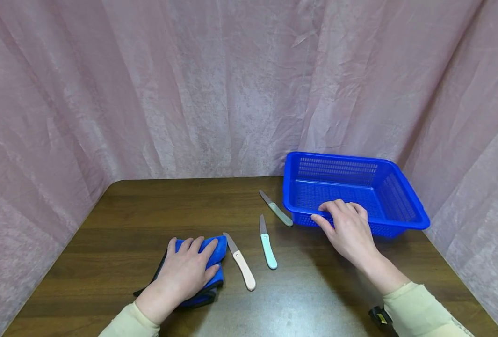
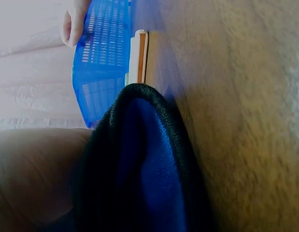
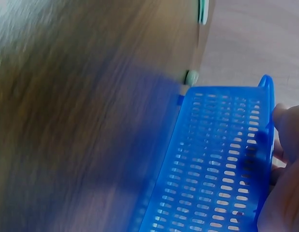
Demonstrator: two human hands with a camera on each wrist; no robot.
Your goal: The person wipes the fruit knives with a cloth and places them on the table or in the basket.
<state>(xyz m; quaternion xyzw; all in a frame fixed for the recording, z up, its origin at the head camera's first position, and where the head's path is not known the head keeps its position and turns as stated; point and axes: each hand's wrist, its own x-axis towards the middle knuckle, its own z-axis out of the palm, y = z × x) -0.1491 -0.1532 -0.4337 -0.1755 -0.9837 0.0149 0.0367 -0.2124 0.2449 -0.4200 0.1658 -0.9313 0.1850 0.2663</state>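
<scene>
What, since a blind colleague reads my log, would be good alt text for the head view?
A person's left hand rests on a blue cloth and the right hand holds the near rim of a blue basket on a brown table. Between cloth and basket lie three knives, one cream-handled and two green-handled, with pink curtain behind.

Pink curtains [image 1: 215, 93] around a wooden table [image 1: 147, 206] suggest a booth.
</scene>
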